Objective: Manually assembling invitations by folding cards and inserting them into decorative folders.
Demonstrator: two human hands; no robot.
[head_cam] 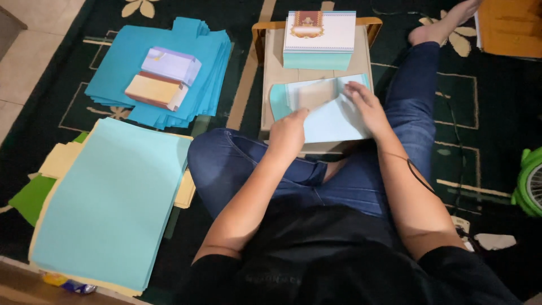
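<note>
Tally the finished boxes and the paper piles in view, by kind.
Finished boxes: 3, one on the tray, two on the dark blue pile
Paper piles: 2, dark blue pile, light blue pile
Sheets in the hands: 1, light blue sheet
Total: 6

L hand + R hand on light-blue card | tray | finished box
</note>
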